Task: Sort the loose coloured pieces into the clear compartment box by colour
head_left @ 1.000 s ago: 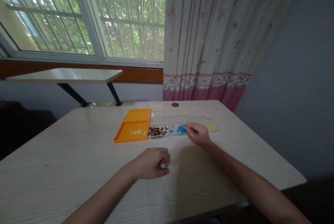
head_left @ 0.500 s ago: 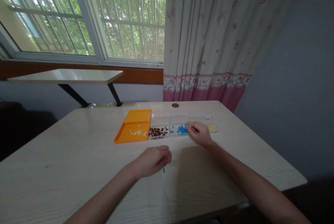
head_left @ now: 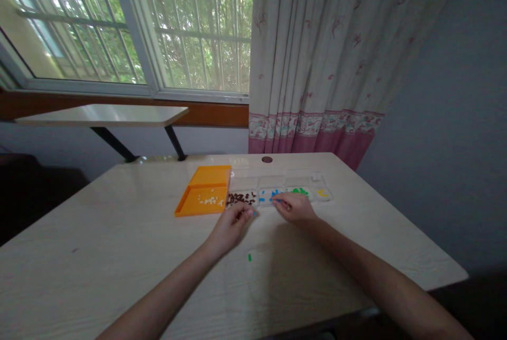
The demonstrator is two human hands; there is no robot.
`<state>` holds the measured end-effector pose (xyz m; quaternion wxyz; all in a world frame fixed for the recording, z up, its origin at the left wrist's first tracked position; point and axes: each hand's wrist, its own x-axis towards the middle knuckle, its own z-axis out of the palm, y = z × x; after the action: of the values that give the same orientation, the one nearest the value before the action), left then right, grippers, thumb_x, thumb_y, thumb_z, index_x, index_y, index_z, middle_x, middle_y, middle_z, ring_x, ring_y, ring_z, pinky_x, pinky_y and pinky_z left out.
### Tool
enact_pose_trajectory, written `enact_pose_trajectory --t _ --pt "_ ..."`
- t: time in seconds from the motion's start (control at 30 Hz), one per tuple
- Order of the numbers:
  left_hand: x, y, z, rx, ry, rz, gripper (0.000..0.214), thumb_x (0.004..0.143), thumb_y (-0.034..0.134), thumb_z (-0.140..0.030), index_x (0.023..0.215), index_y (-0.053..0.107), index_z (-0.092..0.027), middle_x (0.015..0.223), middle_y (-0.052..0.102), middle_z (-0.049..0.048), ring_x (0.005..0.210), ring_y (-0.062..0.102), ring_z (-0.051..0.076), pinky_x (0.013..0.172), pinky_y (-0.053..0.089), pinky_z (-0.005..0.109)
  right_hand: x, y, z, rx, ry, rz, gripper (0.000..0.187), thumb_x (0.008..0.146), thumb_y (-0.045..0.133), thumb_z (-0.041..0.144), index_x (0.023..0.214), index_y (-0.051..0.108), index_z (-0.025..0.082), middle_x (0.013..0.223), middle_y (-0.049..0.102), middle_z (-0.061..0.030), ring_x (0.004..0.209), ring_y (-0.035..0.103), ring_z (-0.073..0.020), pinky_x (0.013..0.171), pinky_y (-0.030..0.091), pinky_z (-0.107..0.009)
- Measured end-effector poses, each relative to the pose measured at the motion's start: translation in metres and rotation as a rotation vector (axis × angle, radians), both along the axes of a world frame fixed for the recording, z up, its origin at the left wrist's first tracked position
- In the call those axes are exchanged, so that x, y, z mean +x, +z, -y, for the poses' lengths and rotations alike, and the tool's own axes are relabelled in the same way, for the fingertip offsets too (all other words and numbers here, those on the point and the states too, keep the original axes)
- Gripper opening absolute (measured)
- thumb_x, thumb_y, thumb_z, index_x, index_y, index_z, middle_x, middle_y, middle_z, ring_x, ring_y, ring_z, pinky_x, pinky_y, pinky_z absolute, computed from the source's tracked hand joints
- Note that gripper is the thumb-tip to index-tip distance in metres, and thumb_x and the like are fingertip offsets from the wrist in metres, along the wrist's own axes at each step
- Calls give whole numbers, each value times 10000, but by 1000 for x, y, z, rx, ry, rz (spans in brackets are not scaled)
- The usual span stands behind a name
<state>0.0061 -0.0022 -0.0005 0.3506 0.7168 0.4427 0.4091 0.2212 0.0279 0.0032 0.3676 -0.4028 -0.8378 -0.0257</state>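
Pinched between the fingertips of my left hand (head_left: 233, 224) is a small blue piece (head_left: 254, 213), just in front of the clear box (head_left: 325, 196). My right hand (head_left: 295, 207) reaches into the box's blue compartment with its fingers closed together. Another bit of blue shows at those fingertips; whether it is gripped is hard to make out. Loose blue pieces (head_left: 262, 199) lie in that compartment, partly covered by the hand. Green pieces (head_left: 300, 191) sit just beyond the right hand. One green piece (head_left: 250, 257) lies on the table, nearer to me than the left hand.
Left of the blue compartment are dark brown pieces (head_left: 241, 198), and yellow pieces (head_left: 322, 192) are at the right end. An open orange case (head_left: 184, 205) holds several white pieces (head_left: 212, 200). A raised shelf (head_left: 103, 114) stands at the table's back left.
My left hand has moved forward from beside the lone green piece to the box's front edge, where blue now shows in its fingers. My right hand has shifted left, uncovering the green pieces.
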Motion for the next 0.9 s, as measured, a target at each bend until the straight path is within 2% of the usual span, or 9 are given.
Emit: enact_pose_trajectory --t 0.1,0.2,0.57,0.63,0.77,0.9 --pt "2 -4 -1 -42 -2 59 314 812 437 -429 746 535 -138 663 514 3 647 467 128 594 375 216 -16 -5 11 61 86 8 173 807 511 289 823 661 203 626 643 16 542 554 -77 584 383 -180" --pt "5 -2 2 -39 -25 34 326 818 423 -437 697 493 -143 615 450 -13 611 419 115 562 347 209 -25 -7 19 80 132 5 151 801 526 295 829 651 216 612 634 32 528 547 -71 580 374 -188" --pt "3 8 8 -25 -98 -134 333 849 359 -418 669 443 -151 614 410 -23 598 385 107 552 335 210 -27 -1 25 118 178 -19 175 829 495 283 790 644 201 602 629 20 538 554 -81 574 380 -196" --pt "-3 16 9 -43 -205 -211 330 853 362 -400 683 476 -142 617 437 -18 588 390 101 543 335 204 -22 2 21 155 140 -56 186 832 493 283 780 649 194 616 642 10 540 559 -85 582 389 -198" --pt "-17 31 14 -107 -526 -366 202 791 492 -319 783 560 -128 673 511 -4 580 418 85 524 341 182 -3 9 10 210 7 -124 201 836 495 289 778 659 189 630 654 -11 553 566 -98 597 405 -204" --pt "-24 33 15 -108 -659 -474 119 698 578 -208 790 600 -136 704 545 -6 578 436 75 526 357 169 14 12 -2 233 -46 -169 197 832 507 291 783 662 179 660 661 -27 562 568 -104 582 407 -209"
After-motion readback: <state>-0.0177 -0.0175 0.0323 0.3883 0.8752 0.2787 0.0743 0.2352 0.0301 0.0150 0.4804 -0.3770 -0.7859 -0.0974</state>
